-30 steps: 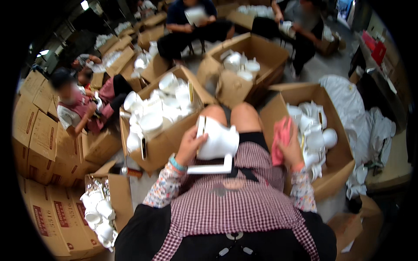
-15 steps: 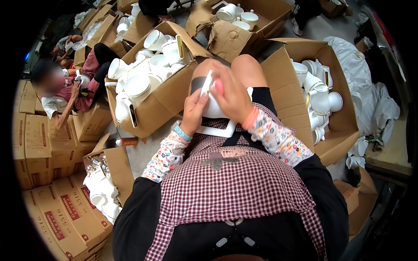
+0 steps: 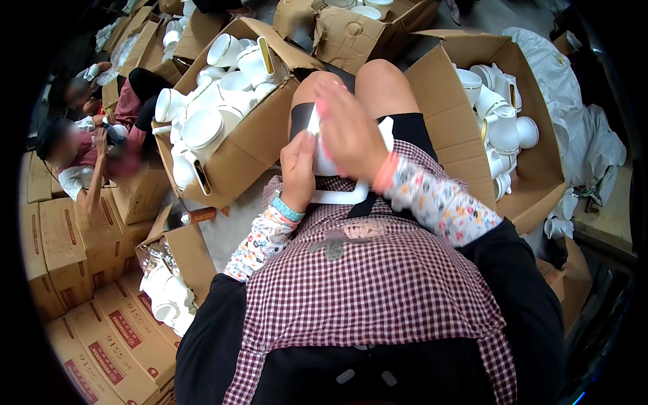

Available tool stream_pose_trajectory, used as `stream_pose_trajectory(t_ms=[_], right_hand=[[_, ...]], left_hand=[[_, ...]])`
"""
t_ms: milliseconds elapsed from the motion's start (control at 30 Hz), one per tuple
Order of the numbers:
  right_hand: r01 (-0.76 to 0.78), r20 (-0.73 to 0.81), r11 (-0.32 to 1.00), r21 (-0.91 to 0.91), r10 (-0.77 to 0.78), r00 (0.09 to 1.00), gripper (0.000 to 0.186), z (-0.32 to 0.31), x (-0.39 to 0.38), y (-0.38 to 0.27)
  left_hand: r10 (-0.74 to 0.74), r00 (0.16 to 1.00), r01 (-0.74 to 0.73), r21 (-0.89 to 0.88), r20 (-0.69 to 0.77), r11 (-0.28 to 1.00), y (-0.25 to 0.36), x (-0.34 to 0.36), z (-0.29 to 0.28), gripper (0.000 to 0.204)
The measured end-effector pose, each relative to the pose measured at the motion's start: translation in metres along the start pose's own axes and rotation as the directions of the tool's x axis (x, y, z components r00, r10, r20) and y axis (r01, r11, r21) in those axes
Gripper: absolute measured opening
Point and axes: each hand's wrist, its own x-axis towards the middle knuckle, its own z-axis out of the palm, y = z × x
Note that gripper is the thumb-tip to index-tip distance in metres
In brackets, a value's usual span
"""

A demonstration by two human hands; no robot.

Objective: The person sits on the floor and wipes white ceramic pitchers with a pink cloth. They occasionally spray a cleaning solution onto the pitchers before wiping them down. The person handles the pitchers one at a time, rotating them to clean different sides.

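Note:
A white plastic jug body [image 3: 325, 165] with a squared handle lies over my lap, its handle side toward my apron. My left hand [image 3: 297, 169] is closed on its left edge, the thumb pointing up along it. Across its upper right side lies my right hand [image 3: 352, 135], fingers long and blurred by motion. Something pink [image 3: 322, 109] shows at the right fingertips and under the palm, pressed to the white surface; its kind is too blurred to make out. Both hands hide much of the jug body.
Open cartons of white jug parts stand ahead left [image 3: 233, 155] and right [image 3: 472, 169] of my knees. A smaller box [image 3: 189, 260] holds more at my left. Closed cartons [image 3: 115, 337] are stacked lower left. A co-worker [image 3: 88, 152] sits at far left. White sacking [image 3: 574, 128] lies at right.
My right hand has shifted up a little over the jug body with the pink thing, and its fingers are straighter. My left hand keeps its hold. The whole view has tilted slightly.

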Motion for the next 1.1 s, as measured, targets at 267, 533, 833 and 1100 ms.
stream_pose_trajectory(t_ms=[267,533,833,1100], right_hand=[[-0.181,0.061,0.960,0.212,0.172,0.983,0.033,-0.020,0.006,0.002],[0.074,0.298,0.994,0.080,-0.094,0.950,0.036,-0.002,0.023,0.031],[-0.013,0.072,0.999,-0.033,0.015,0.997,0.064,-0.030,-0.025,-0.054],[0.307,0.166,0.925,-0.222,-0.275,0.947,0.037,-0.007,0.009,0.035]], left_hand=[[-0.001,0.997,0.009,0.108,-0.071,0.994,-0.006,-0.011,-0.002,0.074],[0.078,0.997,-0.078,0.061,-0.003,0.995,0.001,-0.005,0.003,0.091],[0.048,0.997,-0.055,0.109,0.065,0.993,0.004,-0.003,0.004,0.097],[0.064,0.993,-0.074,0.101,0.102,0.992,0.009,-0.009,0.006,0.103]])
